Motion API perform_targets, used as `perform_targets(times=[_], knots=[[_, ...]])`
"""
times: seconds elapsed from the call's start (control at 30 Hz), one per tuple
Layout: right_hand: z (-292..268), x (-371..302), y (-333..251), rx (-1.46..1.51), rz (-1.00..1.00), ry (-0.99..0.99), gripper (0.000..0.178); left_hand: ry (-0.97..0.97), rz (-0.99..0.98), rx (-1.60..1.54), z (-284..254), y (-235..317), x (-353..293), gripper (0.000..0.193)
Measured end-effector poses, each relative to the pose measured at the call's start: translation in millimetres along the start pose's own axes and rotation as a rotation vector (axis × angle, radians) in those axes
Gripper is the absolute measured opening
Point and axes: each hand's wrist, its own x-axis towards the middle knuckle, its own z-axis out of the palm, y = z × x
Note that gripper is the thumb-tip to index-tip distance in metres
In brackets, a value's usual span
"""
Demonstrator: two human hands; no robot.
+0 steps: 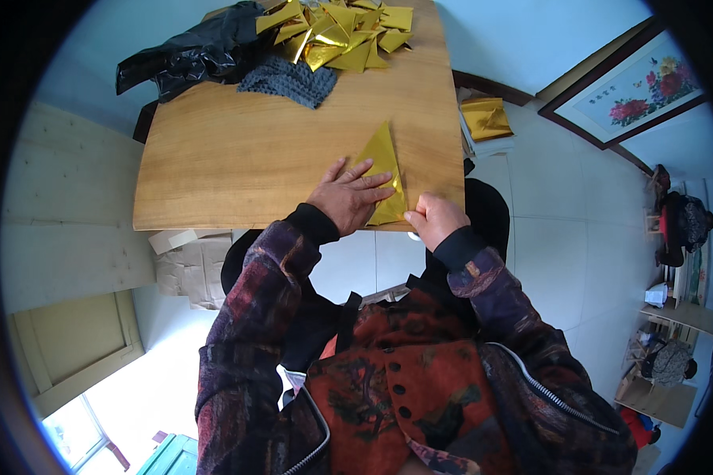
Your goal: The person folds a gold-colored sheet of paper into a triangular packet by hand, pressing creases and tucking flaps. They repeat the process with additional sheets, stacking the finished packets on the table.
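Observation:
A sheet of shiny gold foil paper [382,150], folded to a tall triangle, lies near the table's front edge with its point facing away from me. My left hand [347,194] rests flat over its left and middle part, fingers spread and palm down. At the paper's lower right corner is my right hand [438,219], its fingers curled in and the thumb tip against the paper's edge. Its curled fingers hide how much of the corner lies between them. Part of the sheet is covered by my left fingers.
Folded gold pieces [348,36] are heaped at the table's [230,158] far side, beside a black plastic bag [206,51] and a dark grey knitted cloth [289,81]. More gold sheets [487,119] lie stacked right of the table. Cardboard [194,269] stands below its left front corner.

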Motion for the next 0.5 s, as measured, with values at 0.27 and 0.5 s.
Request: perform_targets(times=[0.27,0.5], knots=[[21.6,-2.6,-12.5,0.003,-0.274,0.325,0.037,-0.007,0.007,-0.009,-1.7,-0.3,-1.7,0.044],[27.0,9.7,-12.3,-0.023,-0.255,0.295,0.049,-0.022,0.020,-0.009,-4.0,0.3,-1.2,0.046]])
